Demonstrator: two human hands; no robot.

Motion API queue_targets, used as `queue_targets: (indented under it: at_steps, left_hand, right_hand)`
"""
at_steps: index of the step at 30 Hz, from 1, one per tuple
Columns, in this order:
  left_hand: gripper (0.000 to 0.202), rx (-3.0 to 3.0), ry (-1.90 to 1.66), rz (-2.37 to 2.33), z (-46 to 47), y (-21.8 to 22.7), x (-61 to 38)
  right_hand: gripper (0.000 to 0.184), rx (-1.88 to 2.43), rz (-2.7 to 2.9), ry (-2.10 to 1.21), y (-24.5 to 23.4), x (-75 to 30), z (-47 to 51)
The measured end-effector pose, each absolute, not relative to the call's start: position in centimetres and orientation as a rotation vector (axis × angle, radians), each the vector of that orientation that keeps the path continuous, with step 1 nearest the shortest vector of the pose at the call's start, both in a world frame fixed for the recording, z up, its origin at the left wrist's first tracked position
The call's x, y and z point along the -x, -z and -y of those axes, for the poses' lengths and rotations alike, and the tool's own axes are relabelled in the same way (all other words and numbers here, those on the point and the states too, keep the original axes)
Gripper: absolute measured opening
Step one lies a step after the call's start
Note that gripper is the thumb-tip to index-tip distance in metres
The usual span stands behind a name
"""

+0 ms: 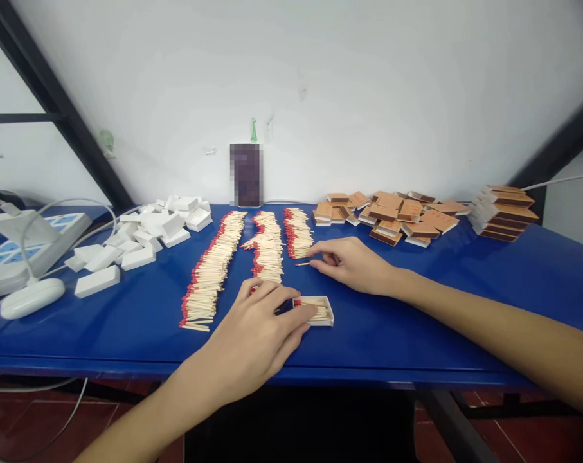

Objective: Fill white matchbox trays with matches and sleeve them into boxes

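My left hand (260, 328) rests on the blue table (127, 315), fingers curled round a small white matchbox tray (322, 310) that has several red-tipped matches in it. My right hand (351, 260) lies just beyond it, fingertips pinching a single match (302, 263) that lies on the table beside the nearest row. Three rows of loose matches run away from me: a long left row (214, 270), a middle row (267, 247) and a short right row (297, 233).
A heap of empty white trays (141, 241) lies at the left. Orange matchbox sleeves (392, 218) are scattered at the back right, with a stack (503, 212) further right. A white power strip (26, 244), cables and an adapter (31, 297) sit at the far left. A wall backs the table.
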State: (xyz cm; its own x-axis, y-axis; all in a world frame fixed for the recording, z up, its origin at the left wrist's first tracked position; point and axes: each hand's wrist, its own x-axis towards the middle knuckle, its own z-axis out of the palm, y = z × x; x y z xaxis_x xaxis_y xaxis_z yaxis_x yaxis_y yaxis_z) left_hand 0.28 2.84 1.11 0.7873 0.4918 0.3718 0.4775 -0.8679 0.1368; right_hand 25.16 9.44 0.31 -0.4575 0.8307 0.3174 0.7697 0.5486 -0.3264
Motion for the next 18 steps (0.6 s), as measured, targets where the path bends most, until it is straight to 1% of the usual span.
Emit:
queue_targets:
  at_steps: [10, 18]
  left_hand:
    - [0.027, -2.94, -0.638, -0.777, -2.86, -1.07, -0.22]
    - [0.025, -2.944, -0.638, -0.778, -2.85, -1.06, -0.13]
  right_hand:
    - [0.028, 1.34, 2.364, -0.207, -0.12, -25.22, -9.65]
    - [0.028, 1.338, 2.359, -0.217, -0.06, -25.13, -9.76]
